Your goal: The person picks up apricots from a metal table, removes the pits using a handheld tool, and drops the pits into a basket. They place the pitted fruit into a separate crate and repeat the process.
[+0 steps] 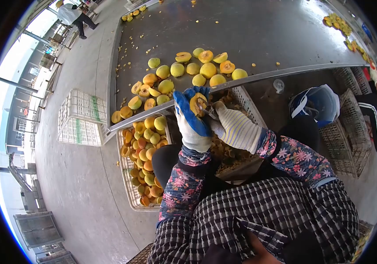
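My left hand (192,123), in a white glove with a blue coated palm, is closed around a yellow peach half (197,104), cut face up with a brownish hollow. My right hand (239,128), in a white striped knit glove, is closed on a small metal pitting tool (210,113). Its tip is at the cut face; its exact shape is partly hidden by the fingers. Just beyond my hands, whole and halved peaches (208,70) lie along the near edge of the metal table (162,37).
A crate of peaches (146,160) stands left of my knees. Below my hands is a crate (248,105) with scraps. Stacked white crates (82,119) stand at left. A blue-and-white bucket (323,102) sits on crates at right. Two other people (72,16) are partly visible.
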### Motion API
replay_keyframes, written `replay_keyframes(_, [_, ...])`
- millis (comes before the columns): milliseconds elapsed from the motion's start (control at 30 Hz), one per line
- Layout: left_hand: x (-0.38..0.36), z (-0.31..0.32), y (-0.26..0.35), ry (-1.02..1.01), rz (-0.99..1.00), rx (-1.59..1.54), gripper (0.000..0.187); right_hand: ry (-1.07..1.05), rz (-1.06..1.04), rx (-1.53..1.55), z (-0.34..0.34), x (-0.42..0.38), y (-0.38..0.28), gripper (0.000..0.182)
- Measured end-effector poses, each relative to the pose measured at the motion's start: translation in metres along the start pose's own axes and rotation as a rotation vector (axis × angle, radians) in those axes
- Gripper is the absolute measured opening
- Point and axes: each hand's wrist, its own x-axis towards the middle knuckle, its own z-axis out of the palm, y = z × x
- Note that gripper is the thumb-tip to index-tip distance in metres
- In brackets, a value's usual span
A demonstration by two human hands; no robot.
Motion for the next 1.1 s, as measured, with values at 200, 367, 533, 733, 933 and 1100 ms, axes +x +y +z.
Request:
replay_keyframes(200, [0.001,-0.014,-0.006,-0.14,0.348,0.727,0.043,-0.131,0.113,-0.117,-0.025,0.009,-0.027,0.035])
replay_keyframes(367, [0.004,-0.02,-0.003,-0.156,0.14,0.426,0.034,-0.195,0.064,-0.124,-0.024,0.004,-0.016,0.036])
replay_keyframes(533, [0.006,-0.019,-0.006,0.08,-0.34,-0.173,0.045,-0.238,0.09,-0.056,-0.025,0.0,-0.015,0.036])
replay_keyframes(733, [0.002,-0.008,0.003,0.051,-0.217,0.089,0.039,-0.254,0.049,0.092,-0.004,-0.005,0.016,0.035])
replay_keyframes(933, [0.012,-0.024,-0.008,0.048,-0.419,-0.15,0.041,-0.278,0.068,0.185,-0.021,-0.003,-0.004,0.038])
replay_keyframes(1100, [0.018,-0.029,-0.011,-0.022,-0.511,-0.008,0.044,-0.447,0.316,0.159,-0.023,-0.005,-0.003,0.03])
